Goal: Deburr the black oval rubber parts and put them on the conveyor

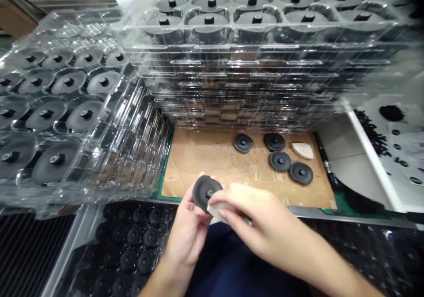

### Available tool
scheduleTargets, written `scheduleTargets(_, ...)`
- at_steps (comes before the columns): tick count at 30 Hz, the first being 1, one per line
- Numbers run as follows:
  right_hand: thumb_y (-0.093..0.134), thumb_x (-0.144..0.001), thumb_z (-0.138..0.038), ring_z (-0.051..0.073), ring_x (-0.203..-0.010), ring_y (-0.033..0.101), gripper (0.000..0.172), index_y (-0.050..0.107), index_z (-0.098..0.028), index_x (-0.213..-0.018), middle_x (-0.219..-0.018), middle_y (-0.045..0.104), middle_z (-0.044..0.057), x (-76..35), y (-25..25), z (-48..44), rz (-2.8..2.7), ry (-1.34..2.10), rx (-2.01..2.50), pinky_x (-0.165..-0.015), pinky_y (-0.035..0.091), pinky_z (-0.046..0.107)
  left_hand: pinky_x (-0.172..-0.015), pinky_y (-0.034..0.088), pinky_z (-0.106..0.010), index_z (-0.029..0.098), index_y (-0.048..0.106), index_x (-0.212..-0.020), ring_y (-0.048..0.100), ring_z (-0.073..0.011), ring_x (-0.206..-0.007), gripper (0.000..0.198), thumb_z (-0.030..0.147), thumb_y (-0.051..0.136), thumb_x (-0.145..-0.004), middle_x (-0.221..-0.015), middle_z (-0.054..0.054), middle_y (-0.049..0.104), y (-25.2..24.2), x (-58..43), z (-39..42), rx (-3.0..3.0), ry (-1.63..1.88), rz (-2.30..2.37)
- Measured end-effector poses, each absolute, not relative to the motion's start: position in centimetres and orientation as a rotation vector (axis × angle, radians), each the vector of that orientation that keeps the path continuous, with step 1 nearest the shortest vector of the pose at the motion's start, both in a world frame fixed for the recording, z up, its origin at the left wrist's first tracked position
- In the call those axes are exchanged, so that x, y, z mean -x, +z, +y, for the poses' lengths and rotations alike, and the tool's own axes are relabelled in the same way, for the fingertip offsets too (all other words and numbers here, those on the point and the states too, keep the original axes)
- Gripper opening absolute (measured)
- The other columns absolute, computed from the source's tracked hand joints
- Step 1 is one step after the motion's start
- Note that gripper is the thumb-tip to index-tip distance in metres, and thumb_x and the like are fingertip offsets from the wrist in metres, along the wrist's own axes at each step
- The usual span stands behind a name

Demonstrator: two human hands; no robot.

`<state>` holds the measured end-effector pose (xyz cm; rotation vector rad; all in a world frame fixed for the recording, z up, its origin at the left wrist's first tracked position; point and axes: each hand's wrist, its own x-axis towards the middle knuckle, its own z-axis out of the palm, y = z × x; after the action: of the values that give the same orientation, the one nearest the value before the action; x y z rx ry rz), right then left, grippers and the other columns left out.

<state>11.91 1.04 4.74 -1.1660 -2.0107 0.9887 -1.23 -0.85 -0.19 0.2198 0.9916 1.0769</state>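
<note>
My left hand [187, 233] grips a black round disc [203, 191] with a small hub in its centre, holding it up above the front edge of the work board. My right hand [253, 215] is closed on a white pad-like piece [217, 209] and presses it against the disc's lower right side. On the brown board [205, 160] lie several more black discs [280, 160] and a white wedge-shaped piece [303, 150].
A tall stack of clear plastic trays [251, 80] filled with black discs stands behind the board. Another tilted stack [66, 125] stands at the left. A tray of black discs [132, 244] lies below at my left. A white bin edge [374, 160] is at the right.
</note>
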Motion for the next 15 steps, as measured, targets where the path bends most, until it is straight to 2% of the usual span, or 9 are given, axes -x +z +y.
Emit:
scheduleTargets(3,0.044,-0.092,-0.014,0.014,-0.082,0.063,0.022,0.064,-0.015,-0.102,-0.090,0.067,0.006,-11.6,4.6,0.9,-1.888,0.848,1.160,-0.076,0.051,0.025,-0.070,0.052,-0.016,0.022,0.070,-0.102,0.066,-0.0111,-0.077,0.042,0.024,0.082,-0.062,-0.091,-0.001,0.073,-0.1,1.2,-0.8,-0.219,1.032,0.940)
scheduleTargets(5,0.044,-0.092,-0.012,0.015,-0.085,0.063,0.024,0.062,-0.010,-0.108,-0.092,0.067,0.009,-11.7,4.8,0.5,-1.795,0.819,1.100,-0.079,0.051,0.026,-0.077,0.053,-0.020,0.024,0.071,-0.099,0.067,-0.0141,-0.084,0.046,0.027,0.086,-0.056,-0.092,-0.001,0.074,0.1,1.3,-0.6,-0.230,1.015,0.904)
scheduleTargets(9,0.052,-0.088,-0.009,0.010,-0.073,0.062,0.018,0.066,-0.016,-0.096,-0.081,0.067,0.001,-12.4,5.4,0.3,-1.853,1.068,1.115,-0.071,0.051,0.018,-0.081,0.052,-0.023,0.026,0.070,-0.102,0.067,-0.0186,-0.092,0.064,0.028,0.091,-0.041,-0.101,-0.001,0.073,0.5,1.1,-0.4,-0.240,0.991,0.922)
scheduleTargets(12,0.049,-0.090,-0.012,0.013,-0.078,0.063,0.020,0.066,-0.013,-0.101,-0.086,0.067,0.005,-12.4,5.4,0.6,-1.807,0.899,1.199,-0.074,0.051,0.022,-0.083,0.052,-0.027,0.020,0.071,-0.100,0.066,-0.0203,-0.090,0.054,0.030,0.088,-0.050,-0.093,-0.004,0.073,0.6,0.7,-0.3,-0.269,0.944,0.916)
scheduleTargets(15,0.047,-0.090,-0.011,0.013,-0.078,0.062,0.024,0.063,-0.009,-0.107,-0.085,0.066,0.007,-12.6,5.4,0.2,-1.814,0.864,1.078,-0.073,0.051,0.023,-0.089,0.049,-0.029,0.023,0.071,-0.100,0.066,-0.0190,-0.091,0.048,0.025,0.086,-0.055,-0.097,-0.003,0.073,0.6,0.7,-0.4,-0.248,0.919,0.901)
